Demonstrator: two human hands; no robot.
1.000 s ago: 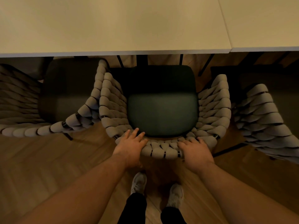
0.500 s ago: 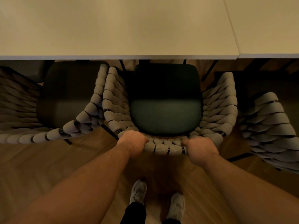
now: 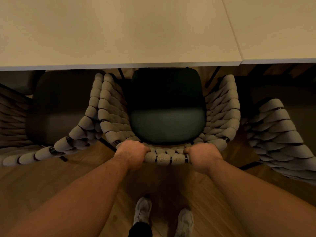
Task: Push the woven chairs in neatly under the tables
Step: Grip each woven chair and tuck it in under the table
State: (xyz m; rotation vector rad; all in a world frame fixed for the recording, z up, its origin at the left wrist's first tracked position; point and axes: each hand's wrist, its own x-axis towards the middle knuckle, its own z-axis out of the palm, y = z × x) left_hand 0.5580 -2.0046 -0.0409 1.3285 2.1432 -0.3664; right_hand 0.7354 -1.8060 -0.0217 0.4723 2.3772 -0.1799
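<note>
A woven chair (image 3: 222,108) with grey rope sides and a dark green seat cushion (image 3: 167,124) stands right in front of me. Its front part sits under the edge of a pale table (image 3: 119,31). My left hand (image 3: 132,153) grips the top of the chair's backrest on the left. My right hand (image 3: 202,155) grips the same rail on the right. Both sets of fingers curl over the woven rim, toward the seat.
A second woven chair (image 3: 71,134) stands close on the left, its arm touching the middle chair. A third woven chair (image 3: 277,134) is on the right. A second pale table (image 3: 280,28) adjoins at right. My feet (image 3: 162,214) stand on the wooden floor.
Both hands went from lying flat on the backrest to gripping it with curled fingers. The chair has slid a little forward, further under the table.
</note>
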